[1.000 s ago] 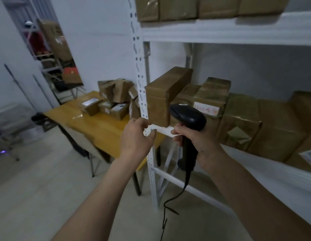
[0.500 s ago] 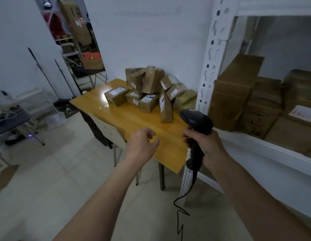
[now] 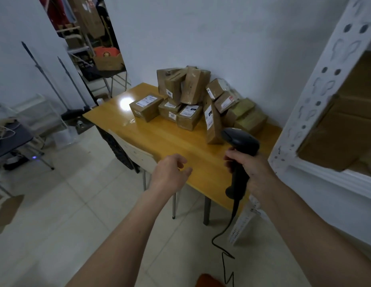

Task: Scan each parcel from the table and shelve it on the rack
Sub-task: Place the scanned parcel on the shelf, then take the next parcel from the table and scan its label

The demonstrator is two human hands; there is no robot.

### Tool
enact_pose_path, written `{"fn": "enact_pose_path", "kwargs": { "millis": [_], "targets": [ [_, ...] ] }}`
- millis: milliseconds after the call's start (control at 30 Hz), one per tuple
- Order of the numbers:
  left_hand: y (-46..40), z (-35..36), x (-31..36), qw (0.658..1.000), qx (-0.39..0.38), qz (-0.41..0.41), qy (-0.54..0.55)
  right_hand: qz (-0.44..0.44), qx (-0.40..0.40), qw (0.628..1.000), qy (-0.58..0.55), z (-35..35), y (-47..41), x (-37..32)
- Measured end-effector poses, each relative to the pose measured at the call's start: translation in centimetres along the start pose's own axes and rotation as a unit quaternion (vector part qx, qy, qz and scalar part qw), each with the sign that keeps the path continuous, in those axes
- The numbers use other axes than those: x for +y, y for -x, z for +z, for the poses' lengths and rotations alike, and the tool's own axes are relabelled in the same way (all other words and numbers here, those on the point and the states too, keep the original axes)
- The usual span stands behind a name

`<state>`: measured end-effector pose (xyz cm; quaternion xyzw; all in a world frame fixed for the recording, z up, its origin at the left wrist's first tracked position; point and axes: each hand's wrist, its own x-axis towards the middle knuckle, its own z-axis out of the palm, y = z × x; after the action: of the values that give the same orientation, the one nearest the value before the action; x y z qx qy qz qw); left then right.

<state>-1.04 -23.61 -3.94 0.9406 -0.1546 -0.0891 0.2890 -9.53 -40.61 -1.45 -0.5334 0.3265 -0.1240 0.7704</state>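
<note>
Two bare hands in view; left hand (image 3: 170, 172) empty, fingers loosely spread, hovering over near edge of wooden table (image 3: 159, 139); pile of brown parcels (image 3: 192, 100) sits at table's far side against wall, several with white labels, one tall parcel (image 3: 212, 121) upright at pile's front; right hand (image 3: 251, 170) grips handle of black barcode scanner (image 3: 240, 141), cable (image 3: 226, 241) hanging toward floor; white rack (image 3: 317, 96) at right, cardboard boxes (image 3: 342, 129) on its shelf.
</note>
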Motion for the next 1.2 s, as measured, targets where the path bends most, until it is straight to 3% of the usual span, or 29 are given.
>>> {"fn": "enact_pose_path", "kwargs": {
  "millis": [300, 533, 733, 933, 1200],
  "targets": [
    [-13.6, 0.3, 1.0, 0.998, -0.050, 0.017, -0.016, 0.017, 0.007, 0.999, -0.038, 3.3, -9.8, -1.7],
    [-25.0, 3.1, 3.5, 0.989, -0.143, 0.025, -0.040, 0.044, 0.038, 0.997, -0.051, 5.3, -18.9, -4.7],
    [-31.4, 6.6, 2.3, 0.973, -0.224, -0.038, 0.032, 0.060, 0.071, 0.994, -0.056, 6.2, -24.4, -5.2],
    [-37.0, 10.7, 3.0, 0.930, -0.298, -0.142, 0.160, 0.078, 0.120, 0.989, -0.050, 6.2, -27.8, -4.7],
    [-42.9, 16.2, 2.6, 0.894, -0.343, -0.210, 0.195, 0.105, 0.201, 0.972, -0.060, 6.4, -30.6, -3.5]
  ]
}}
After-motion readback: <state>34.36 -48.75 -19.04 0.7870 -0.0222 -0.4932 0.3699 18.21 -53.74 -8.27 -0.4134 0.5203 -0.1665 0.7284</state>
